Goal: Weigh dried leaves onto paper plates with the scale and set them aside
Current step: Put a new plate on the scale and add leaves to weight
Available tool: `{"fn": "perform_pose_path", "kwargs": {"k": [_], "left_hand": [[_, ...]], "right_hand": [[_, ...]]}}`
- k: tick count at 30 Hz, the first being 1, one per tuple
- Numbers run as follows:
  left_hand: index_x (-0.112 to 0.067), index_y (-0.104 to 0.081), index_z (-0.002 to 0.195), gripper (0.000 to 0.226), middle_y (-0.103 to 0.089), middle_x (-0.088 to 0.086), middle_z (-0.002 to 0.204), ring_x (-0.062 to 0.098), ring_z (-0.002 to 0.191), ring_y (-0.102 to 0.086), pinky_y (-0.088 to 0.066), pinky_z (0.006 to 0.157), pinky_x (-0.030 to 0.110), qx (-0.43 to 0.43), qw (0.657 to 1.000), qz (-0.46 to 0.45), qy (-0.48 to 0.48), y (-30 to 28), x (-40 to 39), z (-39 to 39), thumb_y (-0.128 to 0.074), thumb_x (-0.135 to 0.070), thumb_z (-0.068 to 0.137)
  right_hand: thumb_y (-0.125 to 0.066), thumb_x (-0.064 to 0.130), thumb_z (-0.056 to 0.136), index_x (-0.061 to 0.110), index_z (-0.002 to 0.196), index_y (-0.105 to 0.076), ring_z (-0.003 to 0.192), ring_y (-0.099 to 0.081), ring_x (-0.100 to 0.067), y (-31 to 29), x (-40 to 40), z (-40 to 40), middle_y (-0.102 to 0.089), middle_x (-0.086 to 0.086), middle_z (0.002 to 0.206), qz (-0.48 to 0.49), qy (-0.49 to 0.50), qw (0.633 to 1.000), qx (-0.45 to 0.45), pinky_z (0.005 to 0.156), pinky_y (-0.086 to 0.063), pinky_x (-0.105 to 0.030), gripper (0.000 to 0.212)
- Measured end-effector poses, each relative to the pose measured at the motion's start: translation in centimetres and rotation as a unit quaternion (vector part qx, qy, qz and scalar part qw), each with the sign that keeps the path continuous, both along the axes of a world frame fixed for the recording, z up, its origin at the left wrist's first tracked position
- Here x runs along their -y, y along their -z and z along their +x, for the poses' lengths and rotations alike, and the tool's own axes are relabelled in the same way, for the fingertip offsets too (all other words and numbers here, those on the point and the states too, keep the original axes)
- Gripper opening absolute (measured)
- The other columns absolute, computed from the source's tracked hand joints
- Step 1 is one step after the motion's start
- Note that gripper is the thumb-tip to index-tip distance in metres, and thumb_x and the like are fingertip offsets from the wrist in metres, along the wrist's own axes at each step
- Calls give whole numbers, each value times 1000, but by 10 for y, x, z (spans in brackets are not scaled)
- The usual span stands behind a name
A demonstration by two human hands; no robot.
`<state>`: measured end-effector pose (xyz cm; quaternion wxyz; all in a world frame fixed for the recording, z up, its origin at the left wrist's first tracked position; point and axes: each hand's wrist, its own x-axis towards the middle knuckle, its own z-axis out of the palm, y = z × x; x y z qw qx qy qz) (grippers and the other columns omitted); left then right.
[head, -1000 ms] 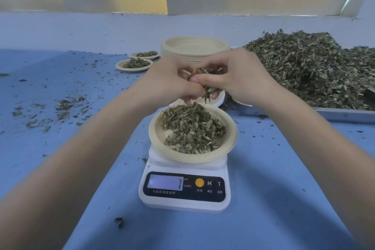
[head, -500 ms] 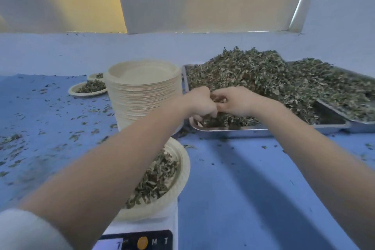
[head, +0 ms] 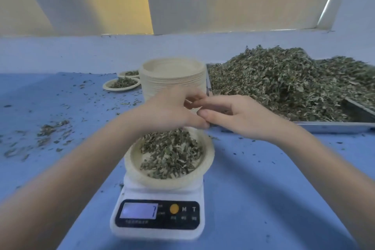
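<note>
Item: white digital kitchen scale (head: 157, 216), near centre of the blue table (head: 263, 189); lit display reads 7.
Item: round beige paper plate (head: 169, 163), resting on the scale platform, holding a mound of dried green leaves (head: 171, 153).
Item: left hand (head: 170, 110), above the far rim of that plate; fingers curled inward, tips meeting those of the other hand. Whether it pinches any leaf cannot be told.
Item: right hand (head: 235, 115), just right of the left hand and touching it at the fingertips; index finger extended leftward, thumb beneath. Contents between the fingers too blurred to tell.
Item: tall stack of beige paper plates (head: 173, 76), far centre, behind the hands.
Item: metal tray (head: 334, 127), far right, heaped with a large pile of dried leaves (head: 288, 81).
Item: two filled paper plates (head: 122, 84), far left of the stack, side by side.
Item: scattered leaf fragments (head: 50, 134), left area of the table.
</note>
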<state>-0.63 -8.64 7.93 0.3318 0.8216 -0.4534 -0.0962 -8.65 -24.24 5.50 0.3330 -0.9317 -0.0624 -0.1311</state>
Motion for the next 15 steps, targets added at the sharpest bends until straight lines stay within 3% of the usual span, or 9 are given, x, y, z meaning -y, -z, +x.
{"fn": "perform_pose_path", "kwargs": {"k": [2,5,7,9,10,11,13,15], "left_hand": [[-31,-65,112,38,-65,-13,109,7,105,-58,-48,92,29,9,1000,8,-20,6,-19,-4,-75,-29,75],[-35,-58,120,39,-56,-13,125,7,115,-50,-43,99,33,22,997,8,-80,18,-46,-2,-67,-37,82],[-36,-58,117,27,-53,-9,128,11,110,-53,-47,88,31,21,990,-15,-135,29,-64,3,-58,-29,91],[-32,-57,118,28,-53,-1,130,15,94,-55,-45,68,23,-1,979,-24,-203,39,-79,11,-48,-17,96],[-28,-55,123,31,-50,3,133,15,90,-54,-44,66,23,-24,971,-19,-238,44,-83,15,-44,-13,97],[-23,-52,128,34,-48,6,135,15,90,-53,-46,70,27,-55,962,-13,-268,48,-88,17,-43,-12,97],[-15,-48,131,35,-53,12,124,21,92,-54,-48,85,36,-127,945,-13,-302,57,-94,19,-44,-12,97],[-7,-50,127,32,-58,15,108,25,81,-52,-46,85,40,-175,935,-35,-306,61,-99,21,-47,-8,95]], "right_hand": [[-58,50,83,45,121,-56,110,-56,3,8,-7,-5,-62,17,122,0,-11,1000,-26,95,-46,-22,38],[-62,76,59,42,143,-32,125,-34,10,22,-5,-14,-34,29,141,-30,-19,993,-117,107,-33,-23,95],[-69,81,46,43,147,-18,127,-21,13,30,-4,-19,-21,34,141,-57,-27,984,-166,108,-22,-22,119],[-73,78,40,43,147,-16,134,-15,10,38,-5,-20,-17,32,147,-75,-27,979,-187,114,-18,-27,126],[-74,78,39,43,147,-17,137,-14,7,41,-7,-19,-17,30,150,-77,-23,978,-193,115,-18,-29,127],[-75,77,39,47,145,-19,137,-17,7,43,-9,-18,-21,32,149,-70,-25,978,-197,115,-20,-25,123],[-78,72,42,63,128,-27,123,-29,19,42,-13,-17,-31,51,127,-46,-28,982,-179,99,-26,-1,101],[-79,67,43,61,127,-27,112,-34,21,38,-18,-16,-33,56,110,-37,-9,986,-160,85,-28,4,99]]}}
